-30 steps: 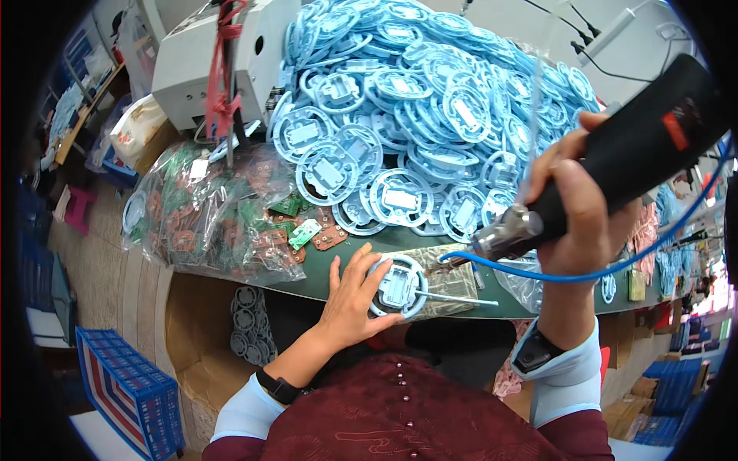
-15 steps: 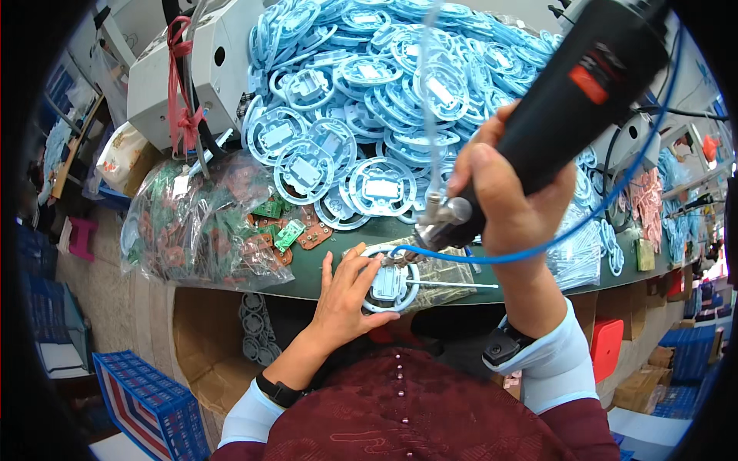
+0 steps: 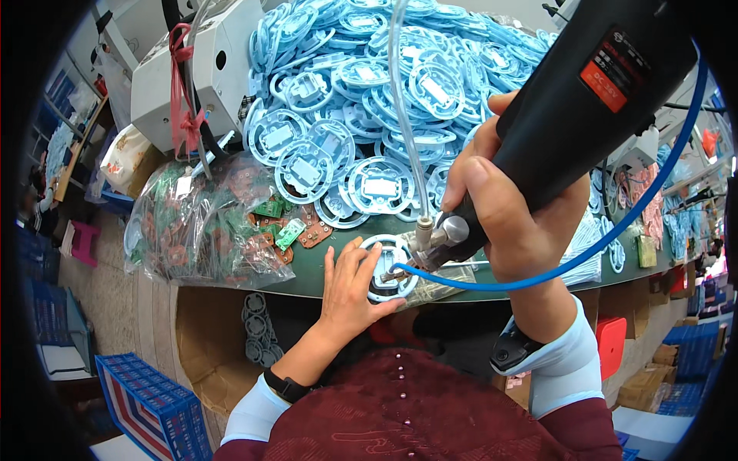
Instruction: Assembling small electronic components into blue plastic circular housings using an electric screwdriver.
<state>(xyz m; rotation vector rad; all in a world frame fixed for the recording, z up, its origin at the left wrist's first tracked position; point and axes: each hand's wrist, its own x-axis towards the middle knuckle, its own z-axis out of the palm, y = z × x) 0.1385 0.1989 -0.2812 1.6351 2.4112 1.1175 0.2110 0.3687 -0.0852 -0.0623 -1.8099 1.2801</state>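
A light blue round plastic part [image 3: 382, 267], ring-shaped with a plate in its middle, lies at the table's front edge. My left hand [image 3: 347, 288] grips its left side, fingers at the top and thumb along the lower rim. In my right hand [image 3: 530, 211] is a black electric screwdriver [image 3: 596, 92], tilted so its metal nose [image 3: 427, 242] points down at the part. A blue air hose [image 3: 553, 265] and a clear tube [image 3: 400, 100] join near the nose. The screwdriver's tip and the part's right side are partly hidden.
A large heap of similar light blue parts [image 3: 369, 73] covers the table's back. Left of me lie a clear bag of circuit boards [image 3: 207, 215] and loose green and brown boards [image 3: 290, 234]. A grey-white machine box [image 3: 184, 84] stands behind the bag; a blue crate [image 3: 154, 403] is on the floor.
The screwdriver's nose has come lower and nearer me over the part. The part has turned, lifting its rod upward. My left hand has shifted only slightly.
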